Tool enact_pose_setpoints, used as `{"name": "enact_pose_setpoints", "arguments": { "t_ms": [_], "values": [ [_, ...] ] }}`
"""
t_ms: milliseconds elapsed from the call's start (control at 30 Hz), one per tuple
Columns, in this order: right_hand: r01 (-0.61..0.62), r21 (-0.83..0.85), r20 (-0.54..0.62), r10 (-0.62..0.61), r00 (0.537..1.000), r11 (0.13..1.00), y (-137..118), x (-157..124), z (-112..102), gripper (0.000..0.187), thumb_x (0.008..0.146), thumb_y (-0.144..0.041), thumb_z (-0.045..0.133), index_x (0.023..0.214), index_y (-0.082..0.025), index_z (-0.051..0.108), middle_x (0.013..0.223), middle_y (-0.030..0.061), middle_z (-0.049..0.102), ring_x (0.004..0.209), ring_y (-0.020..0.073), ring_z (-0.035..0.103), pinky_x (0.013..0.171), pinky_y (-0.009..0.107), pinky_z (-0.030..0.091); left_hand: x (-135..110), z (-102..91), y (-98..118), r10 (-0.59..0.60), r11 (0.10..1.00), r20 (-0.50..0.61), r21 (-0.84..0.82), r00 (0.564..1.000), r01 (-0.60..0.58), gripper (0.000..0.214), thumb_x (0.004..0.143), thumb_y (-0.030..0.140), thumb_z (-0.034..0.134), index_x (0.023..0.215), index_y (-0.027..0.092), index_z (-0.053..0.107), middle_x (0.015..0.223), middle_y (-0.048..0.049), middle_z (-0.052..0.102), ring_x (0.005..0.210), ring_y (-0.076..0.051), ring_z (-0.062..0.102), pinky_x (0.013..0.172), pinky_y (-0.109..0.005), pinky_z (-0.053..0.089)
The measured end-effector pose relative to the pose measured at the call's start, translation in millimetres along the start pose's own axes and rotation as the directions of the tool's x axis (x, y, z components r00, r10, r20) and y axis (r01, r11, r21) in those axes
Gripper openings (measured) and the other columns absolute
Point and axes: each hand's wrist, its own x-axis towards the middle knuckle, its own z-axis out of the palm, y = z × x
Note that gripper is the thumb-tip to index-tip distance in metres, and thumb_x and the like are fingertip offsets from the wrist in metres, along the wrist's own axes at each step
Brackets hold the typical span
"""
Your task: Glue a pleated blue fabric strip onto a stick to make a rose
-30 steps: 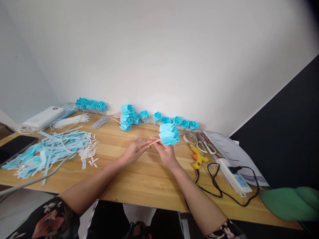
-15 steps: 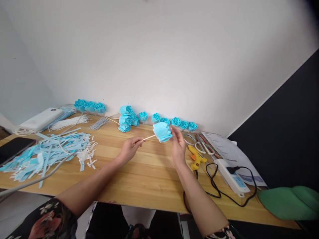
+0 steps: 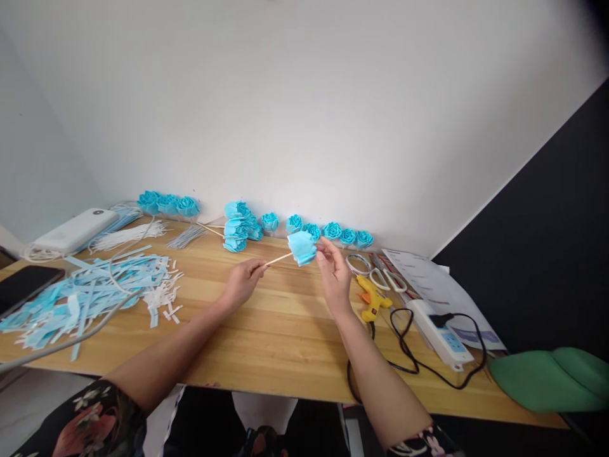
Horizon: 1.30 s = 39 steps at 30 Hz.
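Left hand (image 3: 243,281): closed on thin wooden stem (image 3: 278,259), gripping away from bloom. Blue flower (image 3: 302,248) at stem's other end, between hands, held above table (image 3: 271,343), tilted toward right hand (image 3: 335,276). Right hand: fingers part-curled at flower's near edge; pinching or merely touching, cannot tell. Beyond left hand: cluster of blue flowers (image 3: 236,226). Beyond right hand: row of small blooms (image 3: 332,230) along wall (image 3: 295,114). Left of left hand: heap of blue strips (image 3: 109,292). Right of right hand: yellow glue gun (image 3: 375,299), scissors (image 3: 394,281).
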Motion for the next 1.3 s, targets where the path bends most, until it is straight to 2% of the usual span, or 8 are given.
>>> {"name": "enact_pose_setpoints", "arguments": {
  "t_ms": [133,267,433,633,833,1067,1167,1300],
  "values": [
    [0.002,-0.065,0.006,-0.002,1.0,0.998,2,1,-1,0.038,0.088,-0.036,0.063,0.123,-0.022,0.065,0.106,0.0089,0.069,0.099,0.0223,0.065,0.094,0.041,0.051,-1,2.9,-4,-0.002,0.999,-0.002,-0.053,1.0,0.002,0.028,0.09,0.037,0.048,0.088,0.017,0.067,0.075,-0.0027,0.065,0.069,-0.016,0.058,0.064,-0.025,0.041],
    [0.019,-0.091,0.002,-0.019,1.0,0.996,1,0,2,0.031,0.087,-0.034,0.063,0.116,-0.022,0.068,0.093,0.0054,0.068,0.088,0.0196,0.064,0.087,0.037,0.053,-3,5.6,-3,-0.013,0.993,-0.053,-0.121,0.999,0.007,0.028,0.089,0.035,0.053,0.108,0.017,0.061,0.086,-0.0037,0.066,0.072,-0.016,0.06,0.065,-0.026,0.045],
    [-0.023,-0.046,0.053,0.026,0.998,0.999,-1,-6,10,0.031,0.087,-0.034,0.062,0.115,-0.022,0.068,0.088,0.0037,0.068,0.081,0.0177,0.063,0.077,0.031,0.053,-7,3.1,8,0.084,0.994,-0.026,-0.065,0.996,-0.086,0.017,0.09,0.035,0.054,0.09,0.018,0.055,0.078,-0.0004,0.059,0.065,-0.013,0.053,0.065,-0.026,0.044],
    [-0.011,-0.042,0.127,0.016,0.992,0.999,-1,-15,20,0.031,0.088,-0.032,0.061,0.117,-0.023,0.067,0.087,0.0026,0.067,0.081,0.0168,0.062,0.079,0.031,0.053,-12,0.7,20,0.228,0.969,0.024,-0.105,0.973,-0.224,0.021,0.089,0.038,0.061,0.089,0.017,0.058,0.098,-0.0067,0.061,0.076,-0.014,0.055,0.063,-0.024,0.045],
    [-0.027,-0.019,0.17,0.03,0.985,0.999,-2,-21,27,0.031,0.088,-0.031,0.061,0.117,-0.023,0.066,0.087,0.0028,0.066,0.081,0.0166,0.062,0.079,0.031,0.054,-10,0.5,23,0.275,0.951,-0.061,-0.132,0.959,-0.281,0.021,0.084,0.035,0.069,0.081,0.016,0.061,0.098,-0.0078,0.06,0.086,-0.018,0.058,0.069,-0.026,0.047],
    [-0.08,0.051,0.177,0.07,0.982,0.996,2,-20,26,0.036,0.091,-0.033,0.058,0.125,-0.024,0.061,0.092,0.0036,0.066,0.085,0.0172,0.064,0.083,0.033,0.054,-9,-0.8,21,0.273,0.951,-0.107,-0.118,0.956,-0.285,0.017,0.086,0.026,0.066,0.073,0.015,0.064,0.091,-0.006,0.061,0.086,-0.018,0.059,0.075,-0.027,0.046],
    [-0.044,0.025,0.236,0.037,0.971,0.999,-1,-19,23,0.041,0.09,-0.033,0.06,0.13,-0.025,0.058,0.098,0.0045,0.067,0.091,0.0187,0.065,0.087,0.036,0.054,-8,-0.2,19,0.281,0.947,-0.144,-0.12,0.949,-0.299,0.019,0.086,0.025,0.066,0.07,0.015,0.062,0.085,-0.005,0.06,0.082,-0.017,0.059,0.071,-0.026,0.045],
    [0.094,-0.095,0.31,-0.061,0.949,0.991,-4,-19,23,0.055,0.082,-0.028,0.07,0.134,-0.026,0.054,0.108,0.0063,0.067,0.099,0.0212,0.064,0.093,0.04,0.051,-7,0.1,19,0.29,0.941,-0.145,-0.136,0.946,-0.31,0.018,0.087,0.026,0.064,0.072,0.016,0.062,0.084,-0.0048,0.061,0.079,-0.016,0.058,0.068,-0.025,0.045]
  ]
}}
